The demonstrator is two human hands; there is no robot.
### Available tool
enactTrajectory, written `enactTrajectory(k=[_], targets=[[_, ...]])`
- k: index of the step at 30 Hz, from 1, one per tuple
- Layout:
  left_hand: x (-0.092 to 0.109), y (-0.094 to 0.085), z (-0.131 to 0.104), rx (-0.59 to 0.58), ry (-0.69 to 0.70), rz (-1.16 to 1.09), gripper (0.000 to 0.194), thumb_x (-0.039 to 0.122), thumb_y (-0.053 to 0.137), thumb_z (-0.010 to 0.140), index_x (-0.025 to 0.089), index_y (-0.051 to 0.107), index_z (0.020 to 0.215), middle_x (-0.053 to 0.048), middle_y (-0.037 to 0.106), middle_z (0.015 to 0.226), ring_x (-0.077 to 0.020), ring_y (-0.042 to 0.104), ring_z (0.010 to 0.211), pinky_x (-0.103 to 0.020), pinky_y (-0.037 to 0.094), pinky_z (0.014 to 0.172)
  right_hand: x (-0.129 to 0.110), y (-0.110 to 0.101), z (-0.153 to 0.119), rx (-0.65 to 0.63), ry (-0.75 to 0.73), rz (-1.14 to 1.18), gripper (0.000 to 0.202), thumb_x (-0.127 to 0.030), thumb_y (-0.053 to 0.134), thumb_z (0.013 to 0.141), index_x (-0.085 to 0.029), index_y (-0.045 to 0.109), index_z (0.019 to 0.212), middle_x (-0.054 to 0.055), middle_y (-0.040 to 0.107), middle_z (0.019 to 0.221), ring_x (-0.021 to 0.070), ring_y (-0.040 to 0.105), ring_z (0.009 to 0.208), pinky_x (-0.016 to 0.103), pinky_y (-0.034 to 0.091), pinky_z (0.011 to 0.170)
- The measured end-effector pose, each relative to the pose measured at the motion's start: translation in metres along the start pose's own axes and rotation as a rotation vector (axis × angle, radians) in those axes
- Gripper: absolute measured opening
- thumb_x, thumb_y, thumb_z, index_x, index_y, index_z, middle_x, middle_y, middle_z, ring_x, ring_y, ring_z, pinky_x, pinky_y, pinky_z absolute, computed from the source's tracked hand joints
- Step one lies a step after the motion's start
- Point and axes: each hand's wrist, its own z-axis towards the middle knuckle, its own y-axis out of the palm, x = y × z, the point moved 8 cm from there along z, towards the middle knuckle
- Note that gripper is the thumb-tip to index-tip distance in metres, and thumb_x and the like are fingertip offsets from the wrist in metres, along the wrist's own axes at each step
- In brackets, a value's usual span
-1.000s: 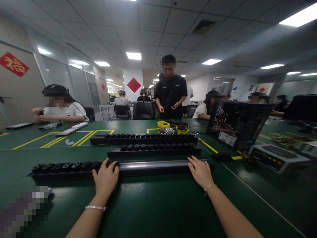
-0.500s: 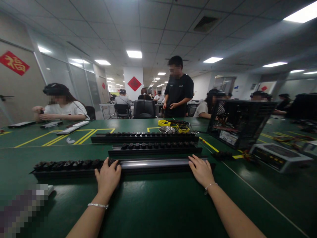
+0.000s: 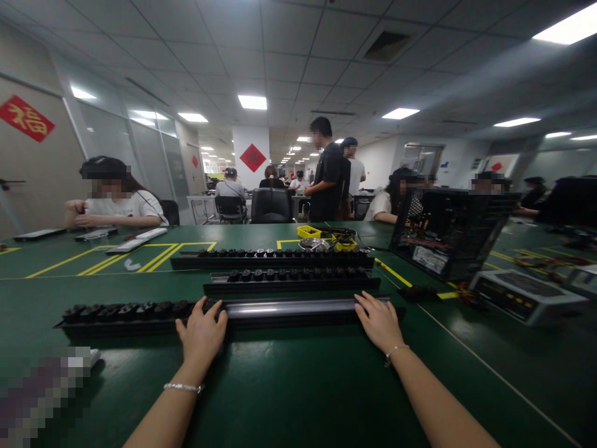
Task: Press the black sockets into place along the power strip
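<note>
A long black rail lies across the green table in front of me, with a shiny metal strip along its bare right half. Several black plug-like pieces sit in a row on its left half. My left hand rests on the rail by the rightmost pieces, fingers apart; its fingertips partly hide the end of the row. Near the rail's right end lies my right hand, fingers spread over the top edge. Behind it are two more rails, a shorter one and a longer one, both bearing similar black pieces.
An opened computer case and a power supply unit stand at the right. Yellow trays and a round metal dish sit at the back. A blurred object lies front left. Co-workers sit around the table.
My hands have barely moved on the rail. The standing person in black has turned to the side, and another person in white shows behind.
</note>
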Motion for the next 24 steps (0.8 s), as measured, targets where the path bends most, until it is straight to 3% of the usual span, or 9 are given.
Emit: enactTrajectory(k=[24], targets=[[0.013,0.0,-0.002,0.055,0.118,0.056,0.04,0.033,0.036,0.086,0.022,0.062,0.114,-0.015,0.046,0.133,-0.0278,0.047,0.119,-0.053,0.027,0.104,0.0,0.0,0.0,0.01,-0.002,0.006,0.054,-0.05,0.02,0.089,-0.028,0.049,0.129,0.0,0.042,0.139,0.0211,0.037,0.126,0.049,0.013,0.108]])
